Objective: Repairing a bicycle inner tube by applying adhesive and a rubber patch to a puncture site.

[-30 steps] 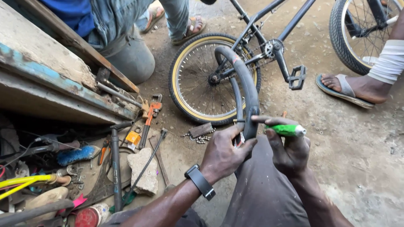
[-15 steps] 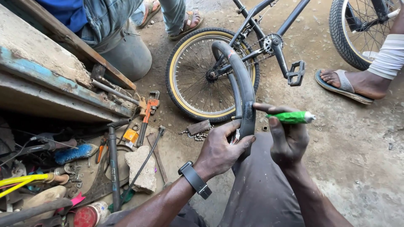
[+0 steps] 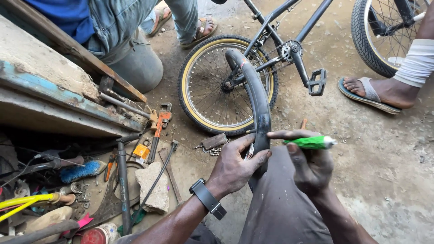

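Note:
My left hand (image 3: 235,165), with a black watch on the wrist, grips a black inner tube (image 3: 253,90) that arches up in front of me. Thumb and fingers pinch the tube near its lower end. My right hand (image 3: 307,165) holds a small green tube (image 3: 312,143) with a pale cap pointing right. Its index finger stretches left toward the inner tube, just right of it. Both hands are above my grey-trousered lap.
A bicycle lies ahead, its yellow-rimmed wheel (image 3: 226,86) behind the tube and a pedal (image 3: 317,82) at right. A sandalled foot (image 3: 370,92) stands at right; another person sits at upper left. An orange wrench (image 3: 158,129), a stone (image 3: 151,185) and scattered tools lie at left.
The view has shifted slightly. My right hand with the green tube has risen a little and its index finger now reaches toward the inner tube. My left hand keeps its grip.

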